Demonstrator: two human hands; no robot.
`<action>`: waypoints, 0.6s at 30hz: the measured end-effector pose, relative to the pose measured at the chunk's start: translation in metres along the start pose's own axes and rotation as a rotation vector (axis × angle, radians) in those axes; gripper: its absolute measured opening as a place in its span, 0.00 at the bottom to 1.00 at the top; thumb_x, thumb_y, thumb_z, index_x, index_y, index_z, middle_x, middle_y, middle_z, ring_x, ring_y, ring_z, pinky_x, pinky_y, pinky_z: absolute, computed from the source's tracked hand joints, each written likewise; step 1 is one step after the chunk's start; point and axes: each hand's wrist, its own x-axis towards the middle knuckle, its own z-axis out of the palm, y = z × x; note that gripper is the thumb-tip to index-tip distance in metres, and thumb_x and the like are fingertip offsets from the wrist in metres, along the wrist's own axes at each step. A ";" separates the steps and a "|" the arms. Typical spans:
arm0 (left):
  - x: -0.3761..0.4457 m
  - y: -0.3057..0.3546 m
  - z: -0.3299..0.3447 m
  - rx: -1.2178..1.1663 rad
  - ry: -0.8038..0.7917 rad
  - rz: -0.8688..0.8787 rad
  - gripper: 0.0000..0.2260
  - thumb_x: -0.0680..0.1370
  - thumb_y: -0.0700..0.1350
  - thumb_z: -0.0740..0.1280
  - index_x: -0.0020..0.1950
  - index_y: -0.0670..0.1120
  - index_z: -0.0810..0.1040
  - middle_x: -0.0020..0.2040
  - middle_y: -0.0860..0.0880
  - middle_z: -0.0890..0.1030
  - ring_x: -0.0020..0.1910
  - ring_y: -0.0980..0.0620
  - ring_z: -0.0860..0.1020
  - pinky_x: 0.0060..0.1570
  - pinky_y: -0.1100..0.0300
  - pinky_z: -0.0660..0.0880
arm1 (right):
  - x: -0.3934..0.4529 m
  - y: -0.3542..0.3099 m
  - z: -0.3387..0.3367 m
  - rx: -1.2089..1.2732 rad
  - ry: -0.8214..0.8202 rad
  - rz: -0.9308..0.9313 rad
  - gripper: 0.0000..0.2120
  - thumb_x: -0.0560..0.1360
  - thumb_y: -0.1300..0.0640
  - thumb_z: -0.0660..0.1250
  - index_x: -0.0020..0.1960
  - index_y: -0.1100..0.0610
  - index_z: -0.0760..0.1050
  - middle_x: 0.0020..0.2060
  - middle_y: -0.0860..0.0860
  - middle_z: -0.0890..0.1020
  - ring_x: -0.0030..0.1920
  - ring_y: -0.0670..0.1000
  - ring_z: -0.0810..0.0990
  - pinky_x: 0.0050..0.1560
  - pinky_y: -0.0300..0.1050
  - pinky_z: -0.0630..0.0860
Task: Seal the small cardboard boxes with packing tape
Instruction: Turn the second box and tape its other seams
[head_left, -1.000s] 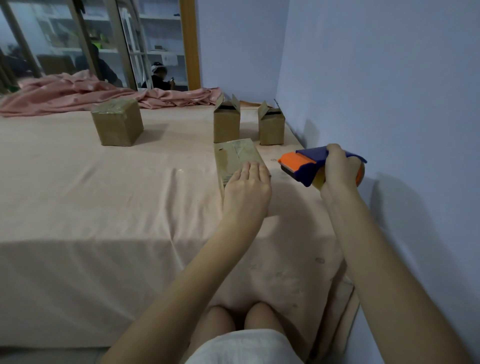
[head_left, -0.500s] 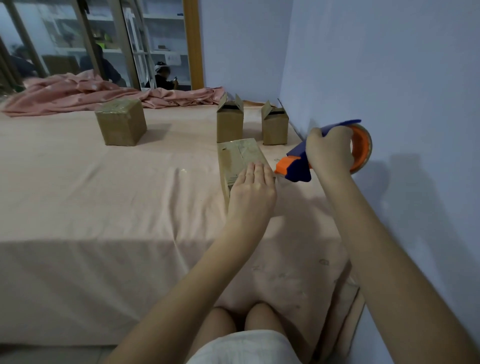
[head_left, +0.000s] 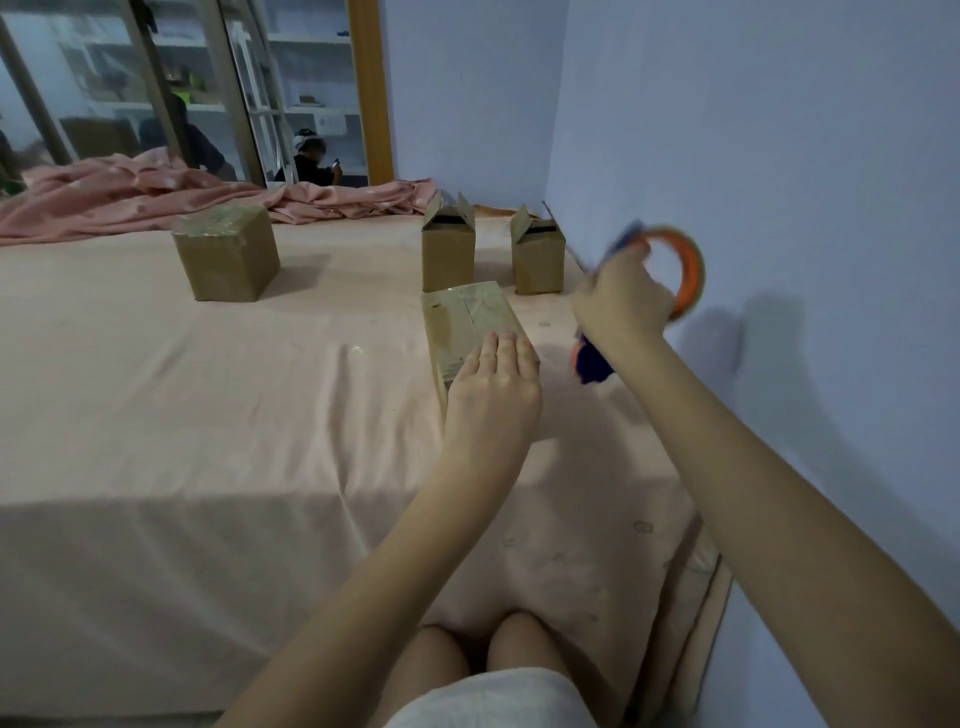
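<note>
A small cardboard box (head_left: 470, 319) with shiny tape on top stands on the pink-covered bed (head_left: 208, 415). My left hand (head_left: 493, 395) rests flat on its near end, fingers straight. To the right of the box, my right hand (head_left: 621, 301) grips a blue and orange tape dispenser (head_left: 592, 364), held in the air with its nose tilted down; its orange roll (head_left: 688, 270) is up near the wall and blurred. Two small boxes with open flaps stand behind: one (head_left: 448, 252) in the middle, one (head_left: 537, 254) by the wall.
A larger taped box (head_left: 226, 257) sits at the back left. A crumpled pink blanket (head_left: 156, 197) lies along the far edge before a glass door. The blue wall (head_left: 779, 208) runs close on the right. My knees (head_left: 483, 649) are against the bed's front edge.
My right hand has lifted the tape dispenser and turned it from level to nose-down, the roll swinging up toward the wall. My left hand has stayed flat on the box.
</note>
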 end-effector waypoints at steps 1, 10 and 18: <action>-0.003 0.000 0.001 -0.016 0.001 0.004 0.24 0.77 0.42 0.63 0.72 0.39 0.66 0.70 0.42 0.70 0.69 0.49 0.69 0.67 0.57 0.65 | -0.003 0.009 0.002 0.054 -0.023 0.046 0.14 0.79 0.57 0.57 0.59 0.65 0.63 0.40 0.54 0.77 0.41 0.57 0.79 0.35 0.43 0.65; 0.013 -0.003 0.007 -0.050 -0.061 0.035 0.27 0.80 0.39 0.59 0.75 0.35 0.51 0.76 0.37 0.57 0.75 0.43 0.57 0.73 0.53 0.53 | 0.001 0.033 0.012 0.184 0.125 -0.123 0.11 0.76 0.47 0.61 0.45 0.55 0.66 0.36 0.49 0.75 0.34 0.48 0.73 0.29 0.36 0.61; 0.013 -0.003 0.014 -0.099 0.003 0.021 0.25 0.83 0.48 0.55 0.75 0.37 0.54 0.75 0.40 0.61 0.74 0.44 0.60 0.71 0.53 0.58 | -0.009 0.046 0.031 0.335 0.195 -0.227 0.14 0.74 0.51 0.66 0.53 0.60 0.74 0.44 0.55 0.80 0.43 0.52 0.77 0.40 0.41 0.68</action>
